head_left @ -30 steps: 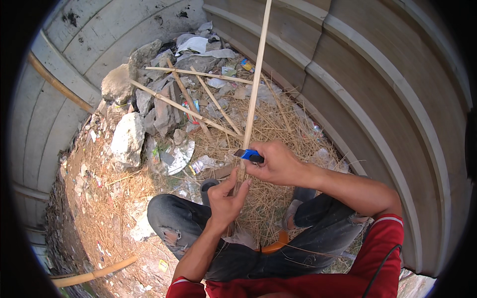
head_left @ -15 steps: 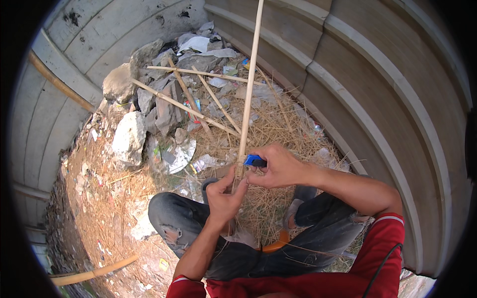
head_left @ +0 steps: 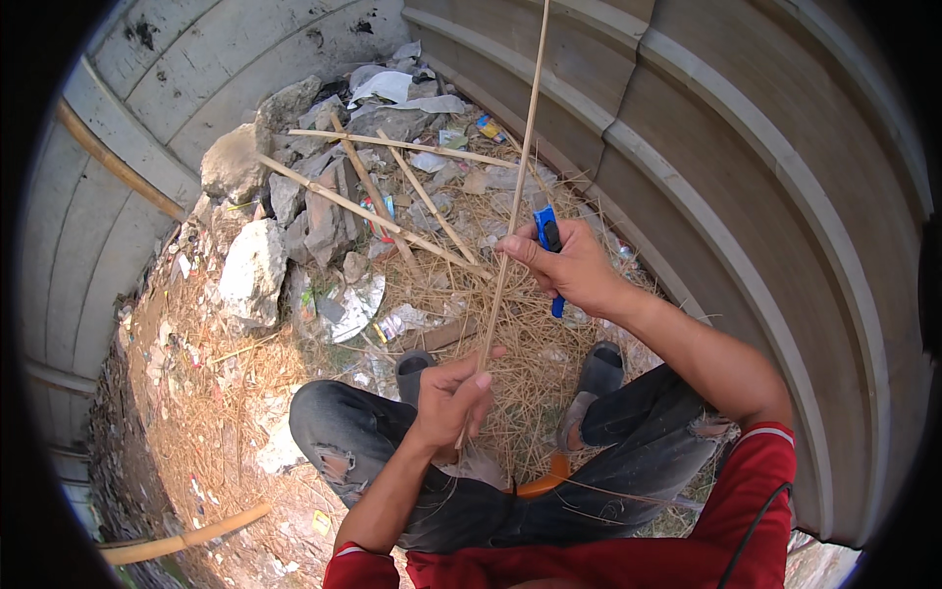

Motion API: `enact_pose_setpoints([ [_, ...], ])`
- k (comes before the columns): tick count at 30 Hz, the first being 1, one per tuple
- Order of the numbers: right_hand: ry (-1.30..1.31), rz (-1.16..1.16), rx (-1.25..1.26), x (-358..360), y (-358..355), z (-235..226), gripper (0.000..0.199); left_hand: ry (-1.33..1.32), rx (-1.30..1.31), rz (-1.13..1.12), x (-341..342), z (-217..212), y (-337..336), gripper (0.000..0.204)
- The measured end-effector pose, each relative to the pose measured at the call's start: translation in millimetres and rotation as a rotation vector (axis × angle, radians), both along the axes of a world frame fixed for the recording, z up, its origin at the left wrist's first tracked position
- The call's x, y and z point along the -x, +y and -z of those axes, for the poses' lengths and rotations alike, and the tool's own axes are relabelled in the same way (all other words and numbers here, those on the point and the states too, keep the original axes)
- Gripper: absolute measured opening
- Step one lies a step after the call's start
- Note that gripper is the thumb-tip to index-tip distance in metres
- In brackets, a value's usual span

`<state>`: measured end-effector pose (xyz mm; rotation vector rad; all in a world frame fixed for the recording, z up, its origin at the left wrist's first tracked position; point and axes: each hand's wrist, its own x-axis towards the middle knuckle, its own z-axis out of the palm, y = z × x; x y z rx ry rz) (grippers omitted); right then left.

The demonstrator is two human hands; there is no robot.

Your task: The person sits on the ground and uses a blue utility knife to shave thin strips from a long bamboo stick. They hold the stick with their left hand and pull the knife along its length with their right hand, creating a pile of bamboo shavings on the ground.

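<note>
A long, thin bamboo strip (head_left: 527,133) slants from the top of the view down between my knees. Near its lower end my left hand (head_left: 446,401) is closed round it, thumb on top. Higher up, my right hand (head_left: 581,272) pinches the strip between thumb and fingers. That same hand also holds a blue utility knife (head_left: 546,228) with a black part, its front end pointing up and away from the strip. Whether its blade is out I cannot tell.
Several bamboo sticks (head_left: 363,208) lie crossed on dry straw ahead, by pale rocks (head_left: 253,275) and litter. A ribbed metal wall (head_left: 746,196) stands close on the right, a grey wall (head_left: 226,69) at the back left. Something orange (head_left: 546,478) shows between my legs.
My right hand has moved up along the strip, taking the knife away from it. My left hand has dropped slightly. The strip leans more to the right and shows a narrower side.
</note>
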<state>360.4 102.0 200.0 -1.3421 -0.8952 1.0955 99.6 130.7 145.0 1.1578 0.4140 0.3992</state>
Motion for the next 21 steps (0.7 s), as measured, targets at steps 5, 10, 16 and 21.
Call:
enact_pose_setpoints([
  [5, -0.004, 0.111, -0.064, -16, 3, -6, 0.029, -0.012, 0.063, 0.066, -3, 2, -6, 0.045],
  [10, -0.19, 0.026, -0.043, 2, -5, 0, 0.032, -0.038, 0.009, 0.072, -1, 7, -1, 0.046],
  [16, -0.666, -0.11, -0.017, 19, -20, -25, 0.043, -0.009, 0.046, 0.018, 0, 3, 2, 0.045],
  [21, -1.004, -0.065, -0.347, 33, -32, 3, 0.046, -0.031, 0.089, -0.023, -2, -3, 2, 0.041],
])
